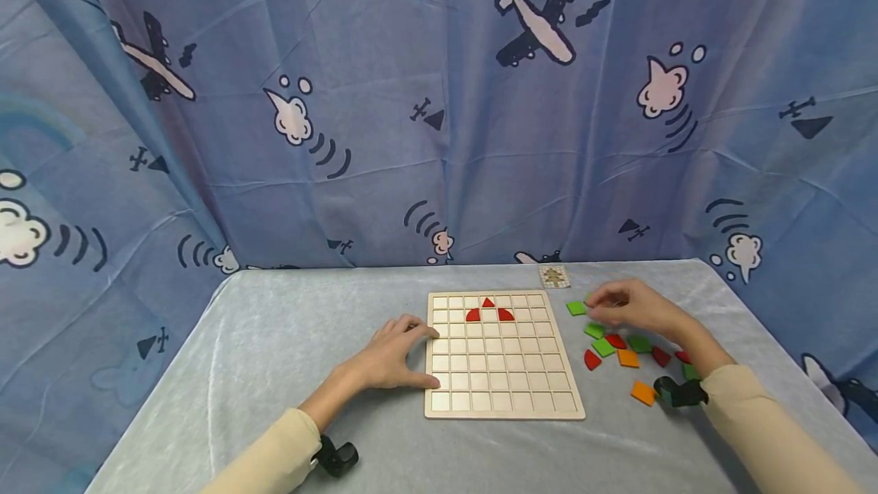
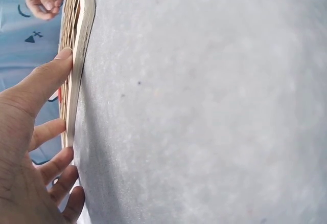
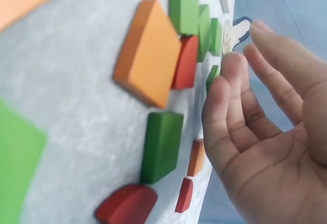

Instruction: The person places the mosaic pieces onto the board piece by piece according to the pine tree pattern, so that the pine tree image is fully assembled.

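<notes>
A square wooden grid board [image 1: 497, 364] lies on the table. Near its far edge sit a red triangle [image 1: 488, 303] and two red quarter-circle pieces [image 1: 473, 315]. My left hand [image 1: 394, 355] rests along the board's left edge, thumb and index finger spread apart and touching the rim. To the right of the board my right hand [image 1: 634, 306] hovers over the scattered pieces, its fingers loosely bent. Beside its fingertips is a green piece [image 3: 213, 76], partly hidden by them; a gap shows between thumb and fingers, with nothing visibly pinched.
Loose pieces lie right of the board: green squares [image 1: 576, 308], red quarter-circles [image 1: 592, 360] and orange squares [image 1: 643, 392]. A small card with a tree pattern [image 1: 554, 276] lies at the table's far edge. Behind hangs a blue printed curtain [image 1: 384, 97].
</notes>
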The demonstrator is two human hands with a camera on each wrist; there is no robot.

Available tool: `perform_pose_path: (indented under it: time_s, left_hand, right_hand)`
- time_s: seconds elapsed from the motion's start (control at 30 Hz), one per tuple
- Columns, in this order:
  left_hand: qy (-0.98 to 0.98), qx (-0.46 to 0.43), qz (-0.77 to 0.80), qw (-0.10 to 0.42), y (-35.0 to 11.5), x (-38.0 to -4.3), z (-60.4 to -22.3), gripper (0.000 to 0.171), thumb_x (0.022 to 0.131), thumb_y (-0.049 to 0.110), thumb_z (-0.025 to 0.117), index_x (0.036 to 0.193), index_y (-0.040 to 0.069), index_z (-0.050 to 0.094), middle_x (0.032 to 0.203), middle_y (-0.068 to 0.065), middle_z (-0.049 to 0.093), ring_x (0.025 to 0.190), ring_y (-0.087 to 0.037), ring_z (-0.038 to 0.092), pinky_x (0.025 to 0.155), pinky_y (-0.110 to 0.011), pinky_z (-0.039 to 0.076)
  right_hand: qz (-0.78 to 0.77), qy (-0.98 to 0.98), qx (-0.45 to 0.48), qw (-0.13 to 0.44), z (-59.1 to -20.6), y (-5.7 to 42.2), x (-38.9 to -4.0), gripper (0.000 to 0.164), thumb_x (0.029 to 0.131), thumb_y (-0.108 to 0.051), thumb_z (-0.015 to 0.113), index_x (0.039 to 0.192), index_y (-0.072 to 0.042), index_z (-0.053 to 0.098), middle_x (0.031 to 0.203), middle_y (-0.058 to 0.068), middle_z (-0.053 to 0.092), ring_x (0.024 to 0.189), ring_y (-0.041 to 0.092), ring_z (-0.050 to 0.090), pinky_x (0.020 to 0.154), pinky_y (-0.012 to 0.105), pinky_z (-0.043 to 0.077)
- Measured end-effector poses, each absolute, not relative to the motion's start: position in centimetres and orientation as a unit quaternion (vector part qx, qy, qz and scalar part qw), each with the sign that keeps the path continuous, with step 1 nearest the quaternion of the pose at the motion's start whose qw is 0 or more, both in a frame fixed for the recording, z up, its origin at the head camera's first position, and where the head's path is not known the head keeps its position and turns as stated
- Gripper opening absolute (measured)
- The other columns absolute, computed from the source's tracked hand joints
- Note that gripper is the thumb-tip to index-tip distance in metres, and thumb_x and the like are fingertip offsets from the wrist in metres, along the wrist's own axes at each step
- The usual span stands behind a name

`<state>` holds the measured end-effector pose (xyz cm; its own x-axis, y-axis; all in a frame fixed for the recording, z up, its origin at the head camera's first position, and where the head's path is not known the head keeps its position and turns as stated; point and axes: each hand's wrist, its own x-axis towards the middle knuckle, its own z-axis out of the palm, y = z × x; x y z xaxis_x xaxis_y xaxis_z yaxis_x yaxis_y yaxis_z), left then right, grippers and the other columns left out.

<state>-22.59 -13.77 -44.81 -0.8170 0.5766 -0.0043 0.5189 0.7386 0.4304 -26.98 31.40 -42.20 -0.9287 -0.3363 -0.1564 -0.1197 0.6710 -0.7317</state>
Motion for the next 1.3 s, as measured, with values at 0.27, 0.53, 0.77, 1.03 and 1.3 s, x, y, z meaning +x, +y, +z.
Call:
perform_pose_path:
  time_s: [0.27, 0.53, 0.77, 1.03, 1.3]
  left_hand:
    - [0.93, 0.296, 0.208, 0.062, -13.8, -22.6, -45.3, 0.075, 0.075, 0.058, 0.079, 0.136, 0.023, 0.055, 0.139, -0.004, 0.048, 0.123, -0.025, 0.045, 0.101, -0.051, 0.038]
    - [0.93, 0.298, 0.208, 0.062, -13.8, -22.6, -45.3, 0.075, 0.075, 0.057, 0.079, 0.137, 0.023, 0.054, 0.139, -0.004, 0.048, 0.123, -0.025, 0.044, 0.102, -0.051, 0.038]
    - [0.93, 0.298, 0.208, 0.06, -13.8, -22.7, -45.3, 0.075, 0.075, 0.058, 0.079, 0.136, 0.023, 0.055, 0.139, -0.004, 0.048, 0.123, -0.025, 0.044, 0.101, -0.051, 0.038]
    - [0.93, 0.299, 0.207, 0.06, -13.9, -22.7, -45.4, 0.074, 0.075, 0.058, 0.079, 0.136, 0.023, 0.055, 0.139, -0.004, 0.048, 0.122, -0.025, 0.044, 0.101, -0.05, 0.038]
    - [0.929, 0.3, 0.21, 0.054, -13.9, -22.5, -45.2, 0.074, 0.074, 0.057, 0.08, 0.135, 0.023, 0.055, 0.138, -0.005, 0.049, 0.123, -0.026, 0.045, 0.101, -0.051, 0.039]
  right_hand:
    - [-0.388, 0.902, -0.132, 0.137, -43.1, 32.1, -26.8, 0.033, 0.091, -0.026, 0.071, 0.115, -0.004, 0.069, 0.104, 0.012, 0.071, 0.078, 0.017, 0.062, 0.071, 0.029, 0.055]
    - [-0.397, 0.893, -0.164, 0.132, -43.4, 32.5, -26.4, 0.033, 0.09, -0.021, 0.072, 0.113, 0.001, 0.068, 0.101, 0.015, 0.072, 0.077, 0.011, 0.064, 0.069, 0.029, 0.056]
    - [-0.381, 0.9, -0.171, 0.122, -43.6, 32.2, -26.3, 0.031, 0.088, -0.021, 0.074, 0.11, 0.0, 0.07, 0.099, 0.014, 0.072, 0.077, 0.006, 0.062, 0.069, 0.027, 0.055]
    - [-0.362, 0.904, -0.199, 0.107, -43.8, 31.6, -26.1, 0.025, 0.087, -0.02, 0.075, 0.104, -0.002, 0.072, 0.09, 0.006, 0.069, 0.073, 0.007, 0.057, 0.066, 0.022, 0.049]
    - [-0.371, 0.901, -0.186, 0.125, -43.7, 31.1, -25.9, 0.027, 0.086, -0.018, 0.077, 0.106, -0.002, 0.071, 0.092, 0.008, 0.065, 0.076, 0.007, 0.053, 0.067, 0.021, 0.047]
